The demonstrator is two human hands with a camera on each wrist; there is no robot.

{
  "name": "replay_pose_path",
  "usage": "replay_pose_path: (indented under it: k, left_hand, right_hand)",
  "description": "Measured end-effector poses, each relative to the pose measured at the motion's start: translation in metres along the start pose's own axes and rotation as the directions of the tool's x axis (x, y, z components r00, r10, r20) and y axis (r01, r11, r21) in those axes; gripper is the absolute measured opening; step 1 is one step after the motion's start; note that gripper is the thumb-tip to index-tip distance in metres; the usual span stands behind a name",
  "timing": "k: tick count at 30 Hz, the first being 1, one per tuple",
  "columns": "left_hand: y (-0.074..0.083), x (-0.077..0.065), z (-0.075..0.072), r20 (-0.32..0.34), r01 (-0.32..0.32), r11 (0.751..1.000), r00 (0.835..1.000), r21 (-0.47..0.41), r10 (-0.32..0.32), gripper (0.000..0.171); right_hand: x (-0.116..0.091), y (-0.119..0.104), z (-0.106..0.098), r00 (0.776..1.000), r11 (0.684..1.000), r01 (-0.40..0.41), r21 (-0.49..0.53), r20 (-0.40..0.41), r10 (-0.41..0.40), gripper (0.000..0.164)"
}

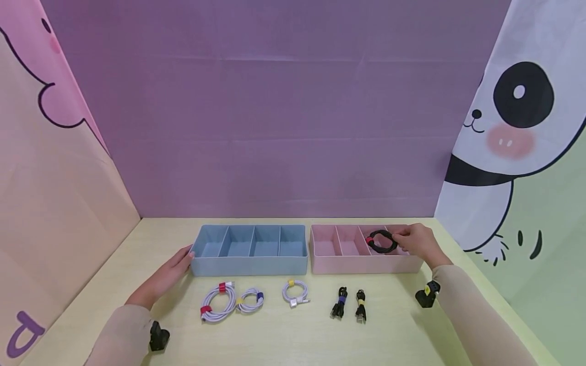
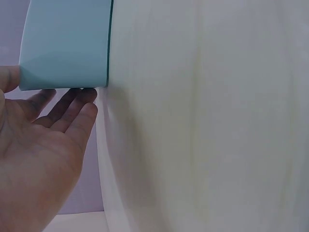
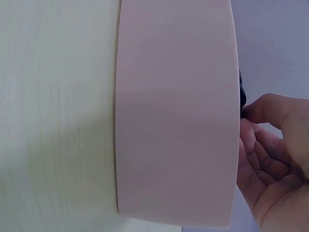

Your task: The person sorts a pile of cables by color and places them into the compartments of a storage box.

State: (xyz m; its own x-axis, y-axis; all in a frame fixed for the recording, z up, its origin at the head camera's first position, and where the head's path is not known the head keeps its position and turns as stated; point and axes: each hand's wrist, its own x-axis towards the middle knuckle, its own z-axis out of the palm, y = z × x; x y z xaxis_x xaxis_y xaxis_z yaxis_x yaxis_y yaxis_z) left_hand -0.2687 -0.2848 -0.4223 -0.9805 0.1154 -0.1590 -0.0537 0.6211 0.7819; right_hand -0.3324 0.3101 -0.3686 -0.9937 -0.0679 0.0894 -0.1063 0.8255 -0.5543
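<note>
My right hand (image 1: 418, 241) pinches a coiled black cable (image 1: 383, 249) with a red tie over the right part of the pink divided box (image 1: 366, 264). In the right wrist view, thumb and finger meet on a bit of the black cable (image 3: 242, 94) behind the box wall; the rest of the coil is hidden there. At the left end of the blue divided box (image 1: 249, 266), my left hand (image 1: 176, 267) rests its fingers against the wall. Seen from the left wrist, the thumb lies at one edge and the extended fingers (image 2: 79, 116) reach along the end of the box.
In front of the blue box lie a large white cable coil (image 1: 220, 315), a smaller white coil (image 1: 250, 301) and another white coil (image 1: 295, 294) with a yellow tie. Two bundled black cables (image 1: 339, 304) lie before the pink box. A purple backdrop (image 1: 288, 127) stands behind.
</note>
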Motion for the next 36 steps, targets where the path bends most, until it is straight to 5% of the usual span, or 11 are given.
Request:
replay_pose_path:
  k: [13,36]
  left_hand:
    - [-0.001,0.000,0.000,-0.019,-0.031,0.999,0.999,0.011,0.031,0.076]
    - [-0.001,0.000,0.002,-0.022,-0.006,1.000,1.000,0.004,0.006,0.077]
  right_hand:
    - [0.000,-0.007,0.000,0.998,0.998,0.064,-0.007,0.002,-0.064,0.036]
    - [-0.019,-0.019,0.001,0.985,0.985,0.170,-0.035,-0.005,-0.170,0.028]
